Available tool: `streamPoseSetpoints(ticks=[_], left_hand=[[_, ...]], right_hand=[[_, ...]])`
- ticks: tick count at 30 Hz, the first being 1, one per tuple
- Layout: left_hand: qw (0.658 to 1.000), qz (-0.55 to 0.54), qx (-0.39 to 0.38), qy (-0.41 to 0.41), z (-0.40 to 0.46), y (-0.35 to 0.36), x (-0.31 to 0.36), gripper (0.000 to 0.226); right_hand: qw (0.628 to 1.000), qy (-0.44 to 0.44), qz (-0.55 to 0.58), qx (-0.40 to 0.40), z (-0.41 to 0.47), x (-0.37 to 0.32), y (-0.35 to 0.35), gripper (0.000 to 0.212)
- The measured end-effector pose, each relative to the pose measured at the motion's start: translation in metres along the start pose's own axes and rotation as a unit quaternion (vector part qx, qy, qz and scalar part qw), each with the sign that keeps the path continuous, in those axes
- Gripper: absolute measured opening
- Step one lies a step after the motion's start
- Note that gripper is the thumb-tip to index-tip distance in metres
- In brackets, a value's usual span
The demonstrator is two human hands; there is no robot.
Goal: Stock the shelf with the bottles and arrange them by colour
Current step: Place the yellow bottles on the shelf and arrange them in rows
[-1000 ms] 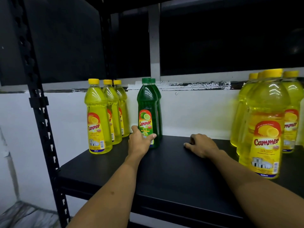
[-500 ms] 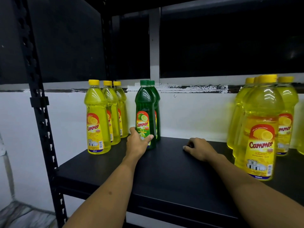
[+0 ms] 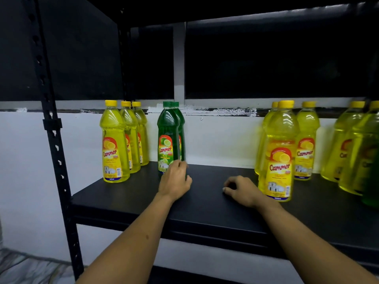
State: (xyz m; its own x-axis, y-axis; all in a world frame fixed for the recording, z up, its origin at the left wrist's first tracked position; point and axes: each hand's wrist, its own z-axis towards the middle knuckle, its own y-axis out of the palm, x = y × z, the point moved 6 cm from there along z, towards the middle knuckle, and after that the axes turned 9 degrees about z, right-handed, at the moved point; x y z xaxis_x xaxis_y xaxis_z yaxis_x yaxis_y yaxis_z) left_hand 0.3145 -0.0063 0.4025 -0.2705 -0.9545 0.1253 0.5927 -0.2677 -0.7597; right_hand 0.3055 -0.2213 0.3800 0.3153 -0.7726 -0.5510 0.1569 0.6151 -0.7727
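Two green bottles [image 3: 168,138] stand one behind the other at the back middle of the black shelf [image 3: 205,206]. My left hand [image 3: 175,179] is at the base of the front one, fingers loosely curled and blurred; whether it grips the bottle is unclear. Knuckles up, my right hand [image 3: 242,191] rests on the shelf board with curled fingers and holds nothing. It is just left of a yellow bottle [image 3: 280,156]. Three yellow bottles [image 3: 115,144] form a row at the left.
More yellow bottles [image 3: 348,150] crowd the right end, with a dark green one [image 3: 372,181] cut off by the frame edge. A black perforated upright [image 3: 55,152] bounds the shelf on the left. Another shelf board [image 3: 246,9] hangs overhead. A white wall [image 3: 221,140] lies behind.
My left hand has slid down and to the right off the front green bottle's label towards its base. The right hand has stayed on the shelf. More bottles show at the right.
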Motion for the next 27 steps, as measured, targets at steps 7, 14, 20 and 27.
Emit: streamPoseSetpoints(ticks=[7,14,20,27], left_hand=[[0.986,0.020,-0.142,0.084,-0.010,0.023,0.078,0.024],[0.974,-0.046,-0.200,0.092,-0.014,0.041,0.152,0.027],[0.969,-0.046,-0.229,0.075,-0.009,0.053,0.167,0.036],[0.961,-0.049,-0.254,0.092,-0.012,0.057,0.164,0.041]], right_hand=[[0.998,-0.006,0.058,0.008,-0.080,0.005,-0.042,0.013],[0.985,0.066,0.047,0.155,-0.141,0.056,-0.116,0.015],[0.860,0.253,0.114,0.428,-0.188,0.136,-0.188,0.062],[0.798,0.321,0.204,0.468,-0.174,0.182,-0.211,0.109]])
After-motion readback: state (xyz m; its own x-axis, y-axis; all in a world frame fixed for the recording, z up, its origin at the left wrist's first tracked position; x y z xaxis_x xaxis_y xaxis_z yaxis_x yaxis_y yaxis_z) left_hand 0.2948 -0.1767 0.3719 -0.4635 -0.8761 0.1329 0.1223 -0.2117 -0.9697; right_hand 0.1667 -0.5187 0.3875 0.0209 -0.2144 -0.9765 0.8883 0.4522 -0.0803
